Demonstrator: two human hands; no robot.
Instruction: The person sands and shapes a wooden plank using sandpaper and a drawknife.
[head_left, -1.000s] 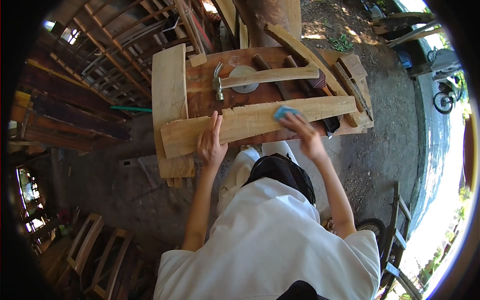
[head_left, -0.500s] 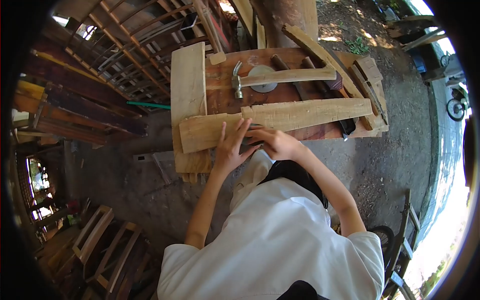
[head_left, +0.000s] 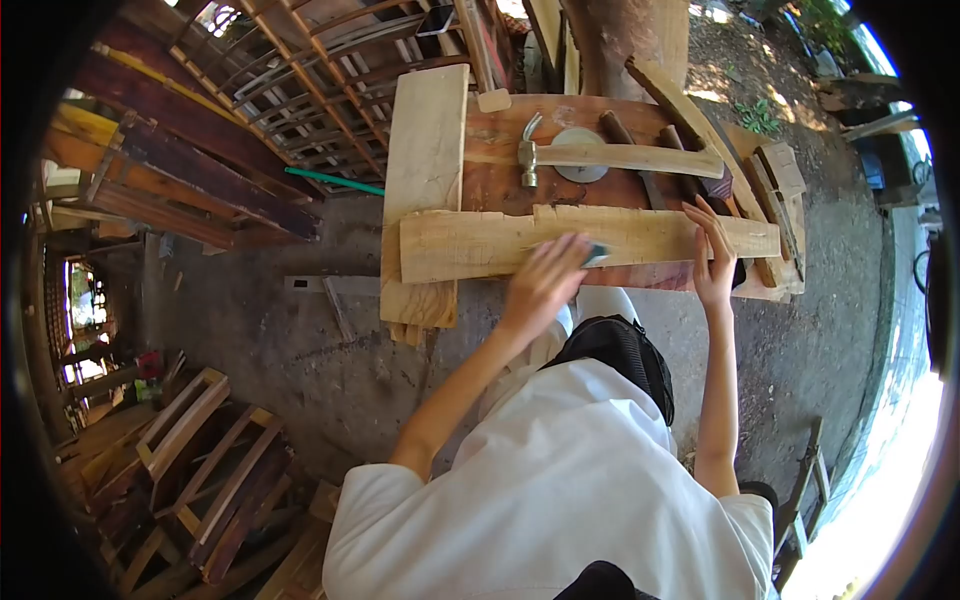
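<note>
A long pale board lies across the workbench, near its front edge. On the middle of this board is my left hand, slightly blurred, its fingers over a small dark green piece that sticks out at the fingertips. Near the board's right end rests my right hand, fingers stretched out and apart against the wood. Behind the board, a claw hammer with a wooden handle lies over a round pale disc.
A wide plank crosses the left end of the reddish bench. Wooden-handled tools and a curved wood piece lie at the back right. Wooden frames stand on the floor at lower left.
My hands have moved apart: the left stays over the board with the dark green piece, the right has gone to the board's right end. The board lies straighter, and the view has shifted.
</note>
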